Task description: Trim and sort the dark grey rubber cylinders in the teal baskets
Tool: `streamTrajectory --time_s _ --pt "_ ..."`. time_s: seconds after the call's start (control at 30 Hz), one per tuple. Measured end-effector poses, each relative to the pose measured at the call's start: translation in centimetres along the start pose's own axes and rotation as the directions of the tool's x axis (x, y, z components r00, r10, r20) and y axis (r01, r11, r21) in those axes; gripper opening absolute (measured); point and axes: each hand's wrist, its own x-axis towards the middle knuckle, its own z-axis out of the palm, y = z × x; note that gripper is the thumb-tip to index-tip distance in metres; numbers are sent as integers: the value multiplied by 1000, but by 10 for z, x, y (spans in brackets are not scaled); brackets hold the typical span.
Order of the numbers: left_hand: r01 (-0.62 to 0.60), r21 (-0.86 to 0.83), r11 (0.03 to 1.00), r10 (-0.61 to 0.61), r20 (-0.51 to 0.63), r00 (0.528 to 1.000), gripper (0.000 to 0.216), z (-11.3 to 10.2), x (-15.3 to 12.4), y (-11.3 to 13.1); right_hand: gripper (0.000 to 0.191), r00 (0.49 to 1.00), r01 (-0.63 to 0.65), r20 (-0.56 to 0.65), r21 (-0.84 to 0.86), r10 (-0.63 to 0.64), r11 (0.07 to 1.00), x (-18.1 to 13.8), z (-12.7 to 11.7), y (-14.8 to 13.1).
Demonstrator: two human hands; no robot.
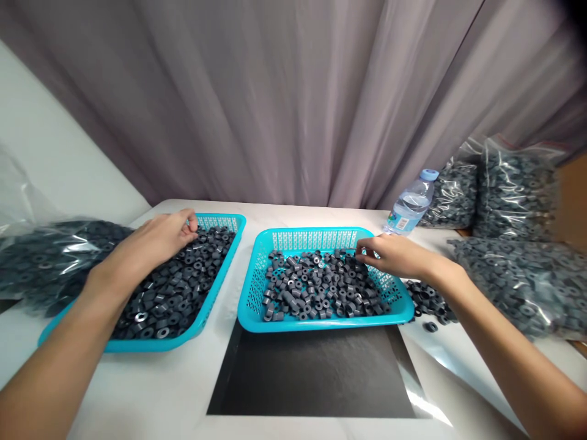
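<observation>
My left hand [167, 235] is over the far part of the left blue basket [224, 269], its fingers curled in; whatever they may hold is hidden. That basket is filled with small dark grey ring-shaped pieces [177, 293]. Over the right side of the middle blue basket [321, 326] is my right hand [389, 252], with thumb and fingers bent toward each other. Anything between those fingertips is too small to make out. Short grey cylindrical pieces with holes [316, 284] are spread across the middle basket's floor, just below and left of my right hand.
A dark flat panel [316, 373] lies in front of the middle basket. Loose rings [428, 299] are piled to its right. A water bottle [410, 205] leans behind them. Filled plastic bags [518, 189] stand at right; another bag [55, 250] lies at left. A grey curtain [275, 104] hangs behind.
</observation>
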Motion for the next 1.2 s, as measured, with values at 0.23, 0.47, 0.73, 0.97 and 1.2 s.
streamTrajectory --time_s 0.23,0.47,0.73,0.97,1.2 --pt "135 272 953 -147 23 989 30 -7 1 14 25 1000 3 -14 -13 -3 1000 1 2 3" --pt "99 294 951 -120 54 991 34 -3 -1 12 25 1000 -14 -1 -30 14 999 1 1 1" --pt "53 220 974 -62 31 998 37 -10 -2 18 24 1000 -6 -6 -15 6 1000 1 1 2" --pt "-301 -116 947 322 311 894 30 2 -27 92 25 1000 -2 -1 -30 2 1000 1 2 2" --pt "-489 8 872 457 347 819 12 51 -46 122 26 1000 -9 13 -45 9 999 2 3 1"
